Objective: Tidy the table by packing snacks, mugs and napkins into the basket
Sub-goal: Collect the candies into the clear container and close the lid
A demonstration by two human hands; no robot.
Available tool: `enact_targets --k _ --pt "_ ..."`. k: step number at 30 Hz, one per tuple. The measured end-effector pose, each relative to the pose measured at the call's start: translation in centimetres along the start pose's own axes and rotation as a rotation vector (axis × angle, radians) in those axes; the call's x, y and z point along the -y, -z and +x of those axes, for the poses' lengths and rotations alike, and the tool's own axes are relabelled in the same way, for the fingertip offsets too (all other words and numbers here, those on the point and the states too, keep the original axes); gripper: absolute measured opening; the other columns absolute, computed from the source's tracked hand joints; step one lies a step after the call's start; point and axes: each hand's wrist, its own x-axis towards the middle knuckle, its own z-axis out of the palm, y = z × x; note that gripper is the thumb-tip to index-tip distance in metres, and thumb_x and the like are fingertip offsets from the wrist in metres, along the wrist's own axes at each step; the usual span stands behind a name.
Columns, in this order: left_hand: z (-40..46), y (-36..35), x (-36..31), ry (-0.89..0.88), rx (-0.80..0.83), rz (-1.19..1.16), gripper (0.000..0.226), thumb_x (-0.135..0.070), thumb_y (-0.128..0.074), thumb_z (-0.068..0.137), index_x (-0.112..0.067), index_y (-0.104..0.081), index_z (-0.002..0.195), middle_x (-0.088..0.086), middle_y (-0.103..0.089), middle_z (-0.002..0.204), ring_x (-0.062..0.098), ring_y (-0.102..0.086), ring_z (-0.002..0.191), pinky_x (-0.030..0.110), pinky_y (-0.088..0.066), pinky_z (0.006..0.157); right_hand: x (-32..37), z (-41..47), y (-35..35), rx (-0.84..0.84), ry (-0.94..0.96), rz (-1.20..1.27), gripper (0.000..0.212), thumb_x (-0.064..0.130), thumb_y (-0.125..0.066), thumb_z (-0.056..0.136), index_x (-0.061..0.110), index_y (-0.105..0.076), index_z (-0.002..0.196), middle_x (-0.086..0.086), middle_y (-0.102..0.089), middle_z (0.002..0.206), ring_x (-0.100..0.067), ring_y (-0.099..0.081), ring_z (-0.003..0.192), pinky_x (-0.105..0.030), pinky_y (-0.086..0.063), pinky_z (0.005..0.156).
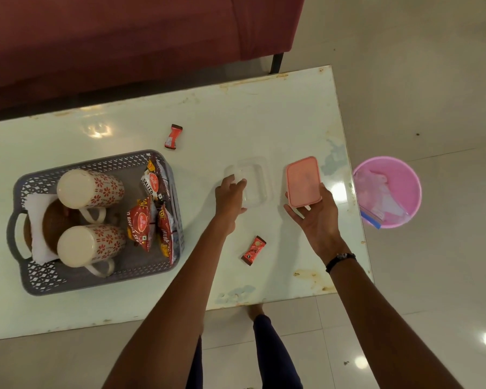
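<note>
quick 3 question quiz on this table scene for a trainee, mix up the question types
1. True or false: both patterned ceramic mugs lie inside the grey perforated plastic basket.
2. How many small red candy wrappers lie loose on the white table?
3. What does the right hand hold? A) the pink rectangular plastic lid B) a mug C) a napkin

Key
1. True.
2. Two: one beyond the basket, the other between the forearms.
3. A; the left hand is on the clear plastic container.
</note>
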Motion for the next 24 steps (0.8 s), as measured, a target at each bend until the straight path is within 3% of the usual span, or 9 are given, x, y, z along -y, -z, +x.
enact_targets --k 5,10,13,15,18,20,22,24 --pt "-0.3 0.6 0.0 0.002 0.03 0.004 0.045 -0.03 -0.057 0.091 -0.02 -0.043 0.133 0.007 -0.04 0.14 0.02 -0.045 0.11 0.043 -0.054 0.087 -0.1 0.8 0.7 -0.046 0.059 -0.154 0.047 0.04 -0.039 0.097 0.02 -0.037 0.139 -0.008 -0.051 0.133 -0.024 -0.052 0.122 -0.045 -0.045 0.102" --pt "-1.1 1.0 0.6 -0.008 0.034 -0.023 0.048 -0.031 -0.057 0.091 -0.018 -0.042 0.134 0.008 -0.045 0.137 0.019 -0.046 0.112 0.046 -0.051 0.094 -0.9 0.9 1.6 -0.092 0.108 -0.227 0.044 0.04 -0.04 0.097 0.019 -0.042 0.136 -0.008 -0.049 0.137 -0.022 -0.05 0.123 -0.037 -0.048 0.095" --pt "-1.6 1.4 1.3 -0.022 0.048 -0.025 0.05 -0.033 -0.057 0.091 -0.018 -0.042 0.135 0.009 -0.045 0.137 0.019 -0.047 0.113 0.046 -0.049 0.096 -1.6 0.6 1.2 -0.162 0.154 -0.253 0.043 0.037 -0.042 0.097 0.015 -0.041 0.135 -0.008 -0.048 0.136 -0.02 -0.047 0.125 -0.04 -0.044 0.102" --pt "-2.0 1.8 1.7 -0.024 0.051 -0.041 0.051 -0.036 -0.057 0.09 -0.017 -0.042 0.135 0.007 -0.045 0.137 0.018 -0.047 0.113 0.045 -0.049 0.096 -1.9 0.4 0.8 -0.253 0.194 -0.242 0.04 0.035 -0.045 0.094 0.012 -0.046 0.127 -0.006 -0.051 0.128 -0.017 -0.049 0.119 -0.038 -0.043 0.101" --pt "-2.7 2.5 2.7 -0.038 0.045 -0.052 0.051 -0.038 -0.055 0.091 -0.016 -0.042 0.136 0.004 -0.045 0.135 0.017 -0.046 0.115 0.044 -0.048 0.098 -2.6 0.0 0.9 -0.455 0.273 -0.213 0.02 0.028 -0.046 0.094 0.009 -0.049 0.098 0.002 -0.051 0.093 -0.009 -0.049 0.092 -0.034 -0.042 0.093" --pt "-3.4 3.0 3.9 -0.067 0.032 -0.011 0.046 -0.036 -0.054 0.092 -0.015 -0.045 0.133 0.004 -0.048 0.133 0.017 -0.049 0.115 0.042 -0.047 0.1 -3.9 -0.9 1.4 -0.519 0.279 -0.268 0.02 0.028 -0.05 0.093 0.009 -0.051 0.102 -0.001 -0.052 0.097 -0.012 -0.052 0.093 -0.033 -0.046 0.093" --pt "-4.3 3.5 5.7 -0.085 0.036 0.055 0.04 -0.035 -0.054 0.092 -0.016 -0.052 0.126 0.005 -0.054 0.131 0.017 -0.052 0.115 0.041 -0.046 0.102 -5.8 -2.6 1.6 -0.446 0.247 -0.385 0.027 0.023 -0.057 0.092 0.013 -0.051 0.116 -0.008 -0.057 0.113 -0.019 -0.058 0.101 -0.032 -0.051 0.089" --pt "-5.2 3.8 7.6 -0.073 0.06 0.076 0.028 -0.034 -0.055 0.092 -0.021 -0.058 0.116 0.004 -0.058 0.126 0.018 -0.054 0.116 0.042 -0.045 0.103 -8.2 -4.2 1.3 -0.299 0.261 -0.631 0.033 0.017 -0.062 0.088 0.013 -0.049 0.118 -0.01 -0.059 0.113 -0.023 -0.061 0.099 -0.026 -0.053 0.08"
